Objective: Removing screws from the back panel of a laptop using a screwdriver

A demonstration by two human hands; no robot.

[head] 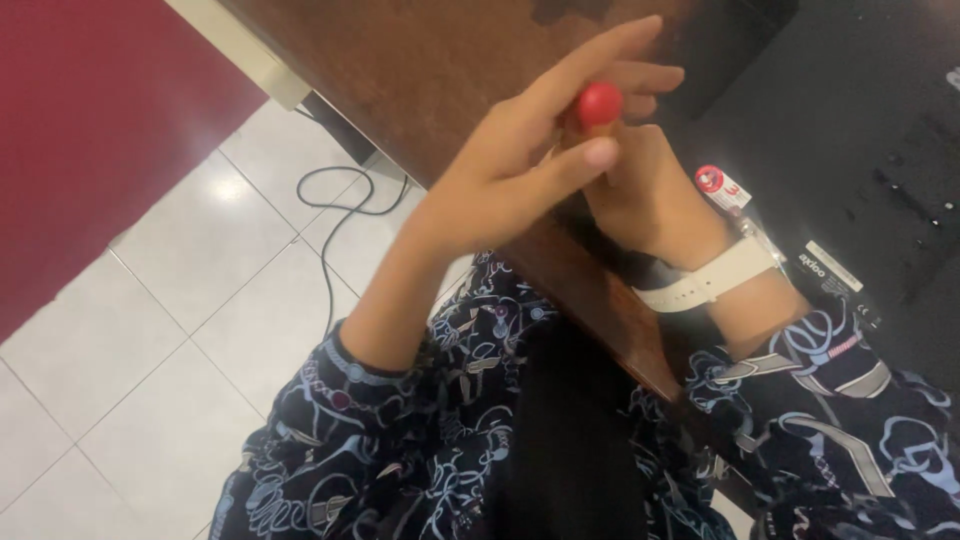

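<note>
A: Start close in. What's nearest the camera?

B: Two patterned sleeves (pixel 400 440), dark with pale blue and white loops, over a dark lap. The left forearm rises out of one of them toward the table edge.

A: And the left hand?

B: The left hand (pixel 520 160) is loosely spread, index finger stretched long, thumb lying below. A small red round cap (pixel 599 102) sits right between the thumb and the fingers, touching them. Whether the left fingers truly pinch it I cannot tell; they partly cover what lies under it.

A: The right hand?

B: The right hand (pixel 640 190) sits behind the left, curled closed around something beneath the red cap, with its fingertips poking out just past the cap. The thing it grips is hidden. A white watch strap (pixel 712 277) circles that wrist.

A: Where is all this happening?

B: Over the edge of a brown wooden table (pixel 440 70). Just beyond the right wrist a small red-and-white label (pixel 718 186) lies on a black surface (pixel 860 110) that rests on the table.

A: And further out?

B: To the left, white floor tiles (pixel 150 330) with a dark cable (pixel 335 215) looping across them, and past that a dark red surface (pixel 90 120).
</note>
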